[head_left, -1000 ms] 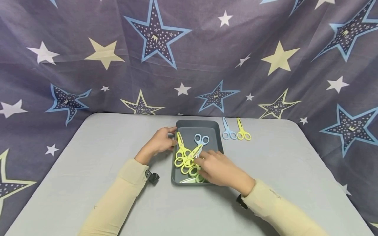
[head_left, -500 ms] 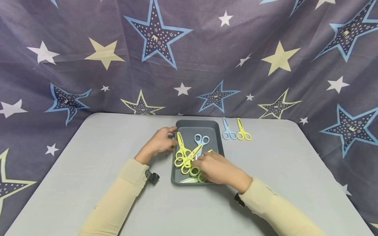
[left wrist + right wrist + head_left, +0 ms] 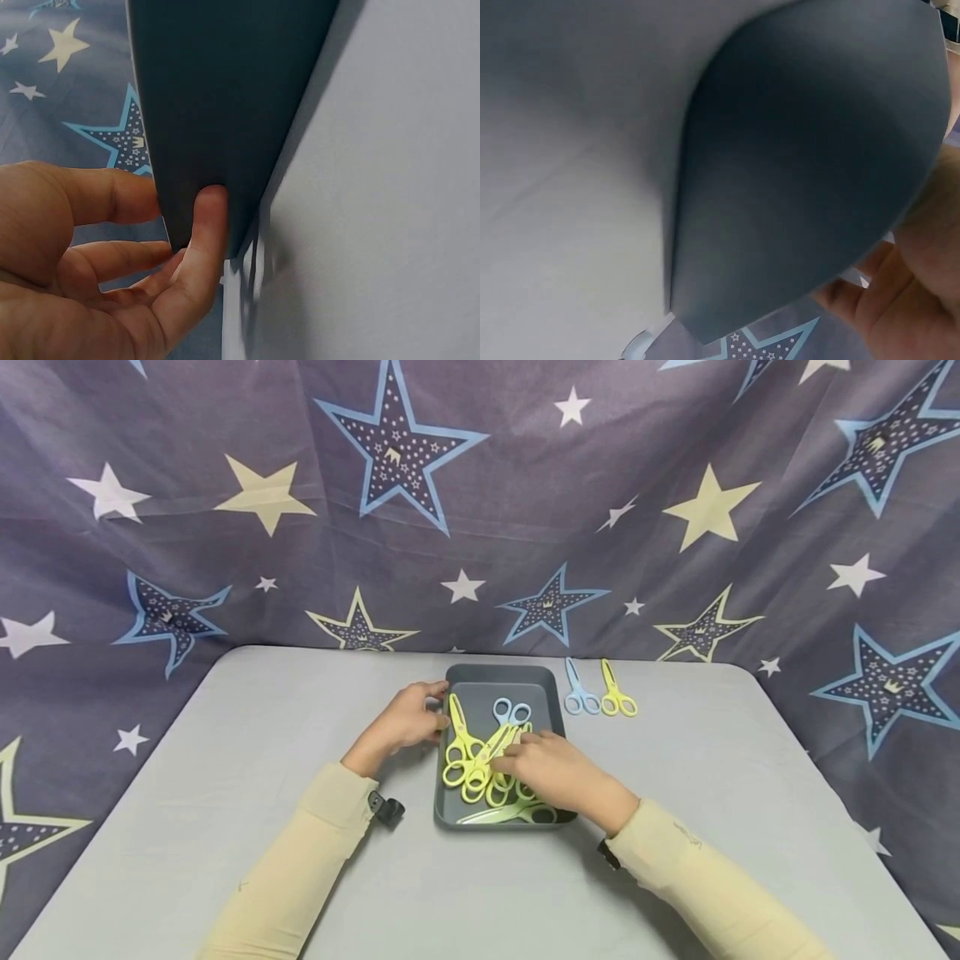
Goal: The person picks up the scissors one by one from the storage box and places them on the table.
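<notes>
A dark grey tray point(image 3: 498, 672) holds a heap of children's scissors. My left hand point(image 3: 405, 717) grips the tray's left side, thumb against the outer wall point(image 3: 225, 112) and the other fingertips at the rim. Over the right part of the heap, my right hand point(image 3: 558, 772) holds yellow scissors point(image 3: 528, 727) by the middle, tip pointing away. Other yellow scissors point(image 3: 457, 718) lie at the left, blue scissors point(image 3: 512, 723) farther back and light green scissors point(image 3: 495, 815) along the near wall. In the right wrist view the tray wall point(image 3: 802, 165) hides the fingertips.
On the grey table point(image 3: 675, 760), blue scissors point(image 3: 573, 677) and yellow scissors point(image 3: 609, 675) lie side by side, just right of the tray's far end. A star-patterned curtain point(image 3: 465, 527) hangs along the table's far edge.
My right hand has shifted slightly away from me, swinging the yellow scissors more upright beside the other pairs. The green scissors' handles now show. My left hand and the tray have stayed put.
</notes>
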### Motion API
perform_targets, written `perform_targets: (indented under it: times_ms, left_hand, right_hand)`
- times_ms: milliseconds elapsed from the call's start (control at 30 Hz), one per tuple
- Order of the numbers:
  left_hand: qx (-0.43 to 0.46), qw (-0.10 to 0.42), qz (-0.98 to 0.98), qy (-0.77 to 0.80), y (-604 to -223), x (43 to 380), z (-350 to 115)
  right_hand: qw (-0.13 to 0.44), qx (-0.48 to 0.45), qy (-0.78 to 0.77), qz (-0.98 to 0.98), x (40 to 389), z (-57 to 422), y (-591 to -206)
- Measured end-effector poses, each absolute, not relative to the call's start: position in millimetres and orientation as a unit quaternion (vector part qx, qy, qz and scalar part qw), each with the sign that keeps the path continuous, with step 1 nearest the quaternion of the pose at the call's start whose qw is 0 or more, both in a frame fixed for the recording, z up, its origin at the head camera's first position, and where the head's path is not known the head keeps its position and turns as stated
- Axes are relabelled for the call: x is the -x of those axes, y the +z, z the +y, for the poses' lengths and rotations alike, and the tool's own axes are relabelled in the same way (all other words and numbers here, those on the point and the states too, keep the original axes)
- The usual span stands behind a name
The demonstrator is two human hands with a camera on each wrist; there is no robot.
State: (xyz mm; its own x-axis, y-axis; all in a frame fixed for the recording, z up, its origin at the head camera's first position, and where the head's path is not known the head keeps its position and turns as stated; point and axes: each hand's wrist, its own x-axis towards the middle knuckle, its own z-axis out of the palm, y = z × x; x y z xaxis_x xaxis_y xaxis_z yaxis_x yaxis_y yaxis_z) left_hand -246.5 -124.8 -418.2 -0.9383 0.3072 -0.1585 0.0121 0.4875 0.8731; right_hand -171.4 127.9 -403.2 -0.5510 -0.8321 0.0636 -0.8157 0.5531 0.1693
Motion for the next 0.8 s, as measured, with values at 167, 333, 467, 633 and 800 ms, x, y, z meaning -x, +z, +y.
perform_targets:
  times_ms: [167, 333, 467, 633, 800]
  left_hand:
    - [-0.091, 0.152, 0.847, 0.502, -418, 247, -125]
    - [-0.09, 0.15, 0.846, 0.504, -419, 247, -125]
    - [-0.088, 0.147, 0.847, 0.503, -418, 247, -125]
    - [-0.09, 0.15, 0.849, 0.499, -418, 247, -125]
    - [-0.09, 0.15, 0.849, 0.498, -419, 247, -124]
  right_hand:
    - [0.074, -0.458, -0.034, -0.885, 168, 130, -402]
    - [0.06, -0.411, 0.026, -0.909, 161, 128, -402]
    - [0.018, -0.371, 0.053, -0.927, 157, 126, -403]
    - [-0.023, -0.341, 0.065, -0.938, 157, 125, -405]
    - [-0.017, -0.338, 0.066, -0.939, 159, 124, -409]
